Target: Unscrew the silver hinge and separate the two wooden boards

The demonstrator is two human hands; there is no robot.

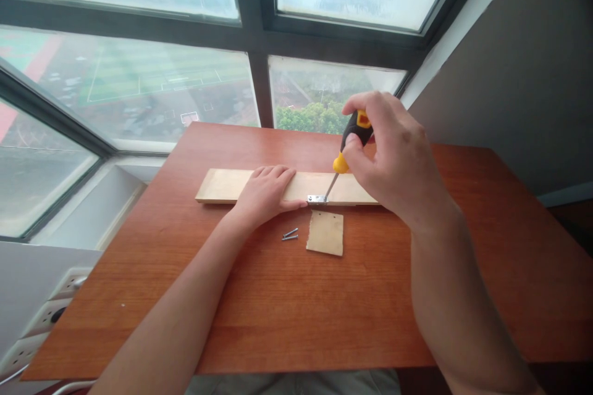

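Note:
A long pale wooden board (222,184) lies across the table. My left hand (266,192) rests flat on it, fingers stretched out, the thumb reaching to a small metal hinge (317,199) at the board's near edge. My right hand (393,154) is wrapped round the black and yellow handle of a screwdriver (341,163). The tool slants down, and its tip meets the right end of the hinge. Just in front of the hinge lies a small squarish wooden piece (325,233) with two holes near its far edge. Left of that piece are a few loose screws (290,234).
The reddish-brown wooden table (296,315) stands against large windows with a dark frame (259,24). Wall sockets (46,316) and a white cable (74,386) are at the lower left. A grey wall (519,86) rises on the right.

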